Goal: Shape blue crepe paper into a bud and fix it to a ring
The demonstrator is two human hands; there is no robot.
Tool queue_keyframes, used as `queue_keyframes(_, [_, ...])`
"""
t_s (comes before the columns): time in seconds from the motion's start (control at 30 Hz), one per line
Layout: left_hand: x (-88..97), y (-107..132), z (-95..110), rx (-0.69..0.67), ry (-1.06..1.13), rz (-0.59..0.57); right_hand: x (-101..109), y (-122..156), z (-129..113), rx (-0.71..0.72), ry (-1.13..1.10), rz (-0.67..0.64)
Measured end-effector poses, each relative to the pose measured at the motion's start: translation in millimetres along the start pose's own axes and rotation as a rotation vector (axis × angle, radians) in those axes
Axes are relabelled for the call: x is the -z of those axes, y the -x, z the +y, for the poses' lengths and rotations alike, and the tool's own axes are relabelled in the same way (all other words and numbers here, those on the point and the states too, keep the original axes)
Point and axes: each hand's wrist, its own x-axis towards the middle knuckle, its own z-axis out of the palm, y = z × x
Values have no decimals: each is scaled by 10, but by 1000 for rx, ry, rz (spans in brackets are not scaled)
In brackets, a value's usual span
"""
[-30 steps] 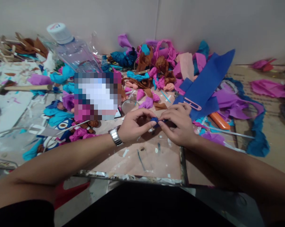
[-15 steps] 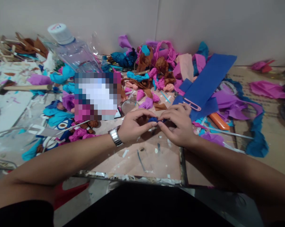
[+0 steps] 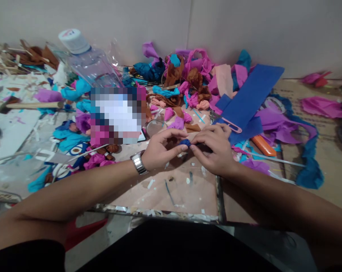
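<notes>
Between my two hands is a small crumpled piece of dark blue crepe paper. My left hand, with a silver watch at its wrist, pinches the piece between thumb and fingers. My right hand has its thumb and fingers closed at the piece's right end; part of the paper is hidden behind those fingers. Both hands are just above the stained tabletop. Beyond my right hand lie a folded blue crepe strip and a pink paper-clip-shaped piece.
Heaped crepe scraps line the wall. A clear bottle with a white cap leans behind a blurred-out phone. An orange-handled tool lies to the right, a wooden-handled hammer to the left. A round clear lid rests near my left hand.
My fingers have shifted slightly around the blue paper, and more of it shows between the fingertips. Both hands stay in nearly the same place.
</notes>
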Motion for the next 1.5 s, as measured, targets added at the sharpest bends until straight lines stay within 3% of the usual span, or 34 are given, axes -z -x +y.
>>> queue_keyframes(0.1, [-17, -2, 11, 23, 55, -6, 0, 2, 0, -1, 13, -3])
queue_keyframes(0.5, [23, -40, 26, -56, -122, -39, 1, 7, 6, -22, 23, -11])
queue_keyframes(0.83, [24, -25, 15, 20, -85, -17, 11, -1, 9, -3, 16, -21])
queue_keyframes(1.33, [43, -45, 26, -82, -114, -89, -3, 14, 25, 2, 1, -5])
queue_keyframes(1.5, [32, -43, 19, -80, -113, -83, -9, 36, 42, 88, 18, -55])
